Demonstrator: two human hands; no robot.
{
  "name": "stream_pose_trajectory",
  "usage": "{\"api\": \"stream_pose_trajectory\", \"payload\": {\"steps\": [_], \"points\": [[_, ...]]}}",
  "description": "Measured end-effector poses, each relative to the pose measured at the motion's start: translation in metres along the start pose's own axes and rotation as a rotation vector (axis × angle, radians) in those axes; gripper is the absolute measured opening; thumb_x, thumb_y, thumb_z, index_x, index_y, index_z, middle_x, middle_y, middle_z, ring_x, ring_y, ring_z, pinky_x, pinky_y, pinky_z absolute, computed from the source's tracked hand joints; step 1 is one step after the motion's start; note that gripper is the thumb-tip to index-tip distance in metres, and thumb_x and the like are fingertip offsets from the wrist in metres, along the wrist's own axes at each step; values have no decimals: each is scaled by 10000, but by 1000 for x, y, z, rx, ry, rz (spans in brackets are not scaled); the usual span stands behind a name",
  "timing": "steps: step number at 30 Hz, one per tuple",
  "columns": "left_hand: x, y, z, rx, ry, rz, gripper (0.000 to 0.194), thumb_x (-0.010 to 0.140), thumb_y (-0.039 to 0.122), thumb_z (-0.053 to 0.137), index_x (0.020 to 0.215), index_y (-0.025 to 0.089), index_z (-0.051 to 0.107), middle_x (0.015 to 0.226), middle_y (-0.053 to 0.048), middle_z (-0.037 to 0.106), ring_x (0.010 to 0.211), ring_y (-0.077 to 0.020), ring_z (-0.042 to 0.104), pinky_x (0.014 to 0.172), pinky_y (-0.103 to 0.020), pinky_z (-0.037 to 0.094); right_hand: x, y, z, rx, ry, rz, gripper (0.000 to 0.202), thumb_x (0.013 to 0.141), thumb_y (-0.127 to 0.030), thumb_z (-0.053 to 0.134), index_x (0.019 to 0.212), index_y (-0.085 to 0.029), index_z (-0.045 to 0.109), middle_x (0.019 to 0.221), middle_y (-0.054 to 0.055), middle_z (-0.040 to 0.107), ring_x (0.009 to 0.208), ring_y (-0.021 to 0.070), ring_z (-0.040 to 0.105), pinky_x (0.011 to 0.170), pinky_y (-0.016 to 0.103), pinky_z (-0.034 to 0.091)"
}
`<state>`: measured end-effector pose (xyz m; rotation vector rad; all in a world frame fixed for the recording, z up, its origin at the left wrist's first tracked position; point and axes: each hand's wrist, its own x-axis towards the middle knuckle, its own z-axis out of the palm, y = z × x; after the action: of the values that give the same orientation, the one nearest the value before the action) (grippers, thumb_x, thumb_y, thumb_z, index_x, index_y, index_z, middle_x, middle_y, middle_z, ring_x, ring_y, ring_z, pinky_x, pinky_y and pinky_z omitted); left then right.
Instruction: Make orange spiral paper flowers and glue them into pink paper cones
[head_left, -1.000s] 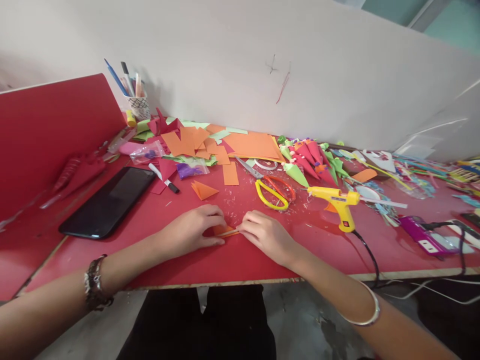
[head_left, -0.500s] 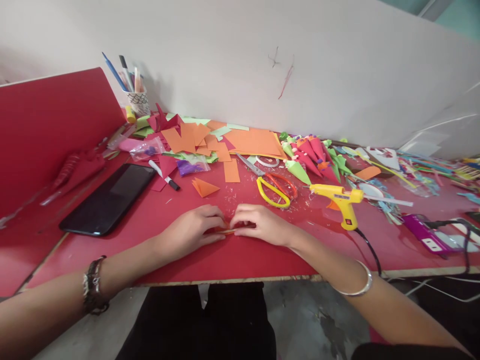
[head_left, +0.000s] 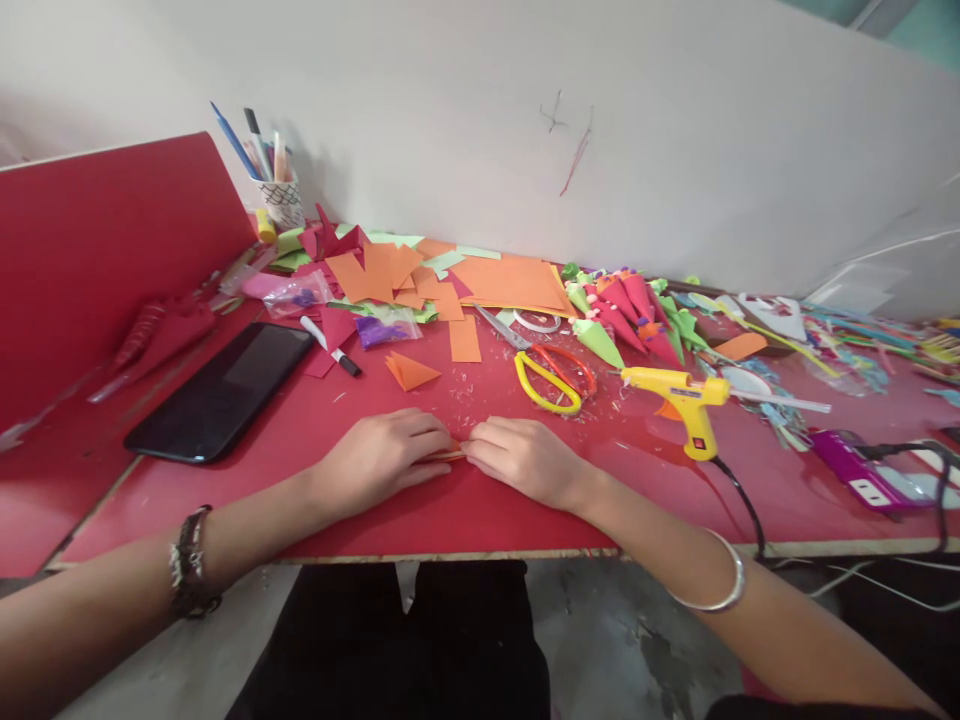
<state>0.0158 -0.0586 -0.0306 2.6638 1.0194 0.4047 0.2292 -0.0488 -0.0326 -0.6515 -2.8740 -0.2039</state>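
Near the front of the red table (head_left: 525,530), my left hand (head_left: 390,450) and my right hand (head_left: 521,458) meet fingertip to fingertip. Between them is a small piece of orange paper (head_left: 448,455), mostly hidden by the fingers, with only a thin edge showing. The fingers of both hands are closed on it, and it lies close to the tabletop. Just beyond my left hand sits a folded orange paper piece (head_left: 410,371). Farther back are a flat orange rectangle (head_left: 465,339) and scissors (head_left: 551,380) with yellow and red handles.
A black phone (head_left: 221,395) and a marker (head_left: 330,347) lie at left. To the right are a yellow glue gun (head_left: 679,400) and a purple power strip (head_left: 862,472). Paper scraps (head_left: 375,270) and green and red paper cones (head_left: 626,310) line the wall, beside a pen cup (head_left: 279,203).
My right hand's fingers have flattened and turned palm down over the orange paper, covering more of it. My left hand stays nearly in place. The view has shifted slightly.
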Motion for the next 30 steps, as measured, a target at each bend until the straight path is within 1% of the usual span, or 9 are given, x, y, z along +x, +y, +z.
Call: {"api": "stream_pose_trajectory", "payload": {"steps": [5, 8, 11, 14, 16, 19, 22, 26, 30], "points": [[0, 8, 1, 28, 30, -98, 226, 869, 319, 404, 849, 173, 575, 857, -43, 590, 799, -167, 549, 679, -258, 428, 1, -2, 0, -17, -1, 13, 245, 888, -156, 362, 742, -151, 558, 721, 30, 535, 684, 142, 463, 600, 260, 346], [0, 13, 1, 8, 47, -142, 199, 866, 295, 411, 823, 166, 556, 817, -40, 574, 755, -161, 542, 649, -253, 425, 2, -3, -2, 9, 9, 32, 259, 892, -170, 356, 763, -146, 579, 749, 42, 553, 714, 149, 482, 624, 263, 369], [1, 14, 1, -21, 54, -137, 178, 868, 269, 410, 827, 165, 549, 805, -36, 571, 737, -157, 542, 650, -253, 424, 4, 0, -3, 107, 13, 56, 243, 895, -204, 364, 854, -147, 596, 812, 57, 578, 772, 154, 505, 681, 263, 399], [1, 11, 2, -42, 48, -123, 176, 866, 259, 414, 812, 159, 549, 798, -34, 571, 723, -154, 543, 650, -254, 424, 5, 4, -4, 266, 3, 71, 203, 881, -240, 409, 964, -160, 576, 856, 51, 590, 810, 147, 518, 717, 251, 420], [1, 8, 3, -96, 52, -141, 165, 861, 252, 423, 803, 162, 549, 794, -26, 572, 717, -147, 545, 650, -249, 426, 6, 7, -4, 363, 5, 84, 198, 863, -249, 448, 1001, -166, 563, 885, 46, 594, 833, 144, 523, 735, 246, 428], [0, 4, 4, -210, 63, -186, 149, 856, 258, 439, 819, 171, 554, 801, -14, 579, 726, -135, 552, 668, -241, 434, 8, 10, -3, 424, 19, 98, 183, 852, -236, 469, 974, -158, 581, 876, 46, 606, 821, 144, 535, 738, 248, 435], [0, 3, 4, -264, 66, -205, 156, 854, 277, 449, 822, 173, 561, 802, -12, 582, 731, -130, 555, 671, -237, 438, 9, 9, -1, 410, 44, 92, 177, 860, -220, 450, 902, -151, 608, 827, 47, 608, 781, 146, 536, 707, 248, 435], [0, 5, 4, -227, 83, -160, 166, 861, 252, 431, 800, 173, 564, 784, -12, 567, 713, -127, 547, 659, -238, 435, 9, 8, 3, 386, 91, 90, 202, 868, -221, 432, 831, -151, 618, 820, 55, 599, 768, 148, 523, 699, 251, 429], [0, 6, 4, -154, 83, -150, 203, 871, 238, 404, 787, 161, 572, 801, -29, 549, 721, -134, 534, 649, -245, 424, 8, 6, 7, 437, 142, 123, 185, 863, -217, 445, 807, -151, 609, 804, 51, 580, 759, 143, 501, 698, 249, 421]]}}
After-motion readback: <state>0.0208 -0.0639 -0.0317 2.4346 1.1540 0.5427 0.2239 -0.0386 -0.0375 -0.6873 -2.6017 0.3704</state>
